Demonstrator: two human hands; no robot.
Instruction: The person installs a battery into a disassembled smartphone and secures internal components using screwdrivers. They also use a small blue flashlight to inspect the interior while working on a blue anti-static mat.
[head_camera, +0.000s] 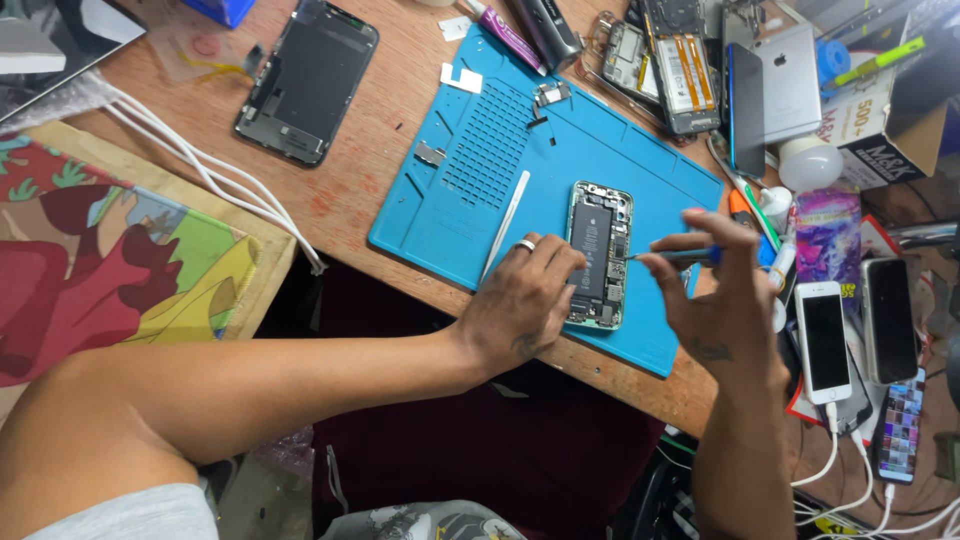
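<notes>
The opened phone (598, 254) lies flat on the blue mat (480, 190), near the mat's front right part, back shell up with the screen off. It looks light and stiff as a frame, but the bare insides are likely fragile: thin boards, small connectors and a black battery that should not be pressed or pierced. Best held by the metal side rails, not the parts inside

The left hand (520, 300) rests on the phone's left edge, fingers curled against the rail and pinning it to the mat; a ring sits on 1 finger. The right hand (715, 290) pinches a slim blue-handled screwdriver (680, 256), its tip touching the right side of the phone's innards

The phone shows a pale green rim, a dark battery down the left and a grey board on the right. A white spudger (505, 222) lies on the mat just left of it
</notes>
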